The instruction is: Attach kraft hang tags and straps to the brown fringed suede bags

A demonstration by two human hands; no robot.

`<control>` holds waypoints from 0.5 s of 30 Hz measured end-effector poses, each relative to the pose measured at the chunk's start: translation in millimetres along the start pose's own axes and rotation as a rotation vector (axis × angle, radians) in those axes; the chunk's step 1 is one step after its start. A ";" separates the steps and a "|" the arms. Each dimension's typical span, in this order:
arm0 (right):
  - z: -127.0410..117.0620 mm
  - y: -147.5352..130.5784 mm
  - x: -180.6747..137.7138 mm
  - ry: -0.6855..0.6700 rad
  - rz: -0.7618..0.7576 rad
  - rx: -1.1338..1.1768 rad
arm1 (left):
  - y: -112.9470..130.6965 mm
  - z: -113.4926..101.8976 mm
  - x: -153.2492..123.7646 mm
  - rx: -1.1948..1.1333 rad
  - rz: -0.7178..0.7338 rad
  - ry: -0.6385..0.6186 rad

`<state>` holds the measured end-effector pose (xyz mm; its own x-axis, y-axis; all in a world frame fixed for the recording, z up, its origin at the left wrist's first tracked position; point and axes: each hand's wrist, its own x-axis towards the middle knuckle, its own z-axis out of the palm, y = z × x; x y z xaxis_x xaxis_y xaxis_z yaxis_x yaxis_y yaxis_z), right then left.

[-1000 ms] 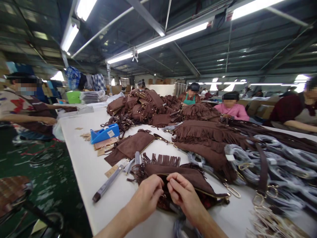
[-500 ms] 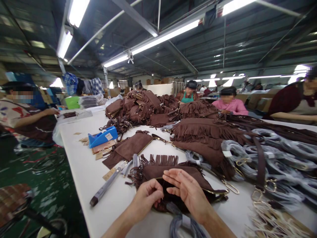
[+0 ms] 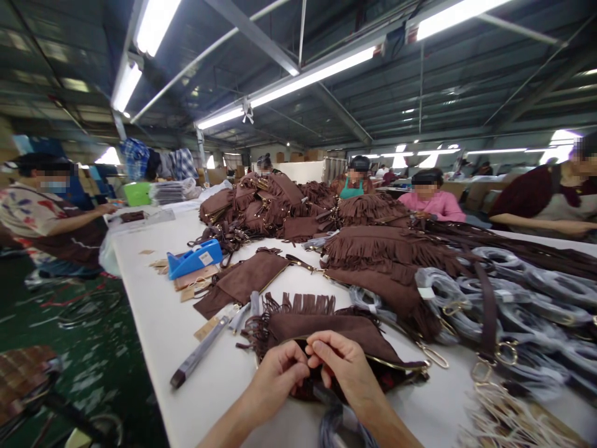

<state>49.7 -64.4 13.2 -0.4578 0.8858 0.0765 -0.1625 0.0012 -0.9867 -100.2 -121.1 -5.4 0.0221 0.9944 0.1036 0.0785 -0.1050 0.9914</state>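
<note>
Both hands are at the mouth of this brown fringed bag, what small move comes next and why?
Probably pull the opening wider: left hand and right hand pinch the fringed bag at its gold-edged mouth, fingertips nearly touching, so the inside is hidden.

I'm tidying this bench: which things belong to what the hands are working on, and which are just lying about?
In hand:
fringed bag, pinched at its open top by the left hand and right hand.

Lying about:
blue tape dispenser; grey tool; flat brown pouch; bag pile; wrapped straps.
</note>
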 end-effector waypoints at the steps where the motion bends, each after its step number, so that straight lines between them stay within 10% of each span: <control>1: -0.4 0.3 -0.2 0.008 0.002 0.013 | 1.4 0.2 -1.1 0.013 0.024 0.023; 15: -7.8 12.4 -4.8 -0.066 0.013 -0.012 | 3.6 0.2 -1.0 -0.054 -0.107 0.174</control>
<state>56.8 -65.0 -0.6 -0.5165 0.8532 0.0725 -0.1459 -0.0043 -0.9893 -99.8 -122.5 -2.0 -0.1560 0.9877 0.0050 0.0172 -0.0023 0.9998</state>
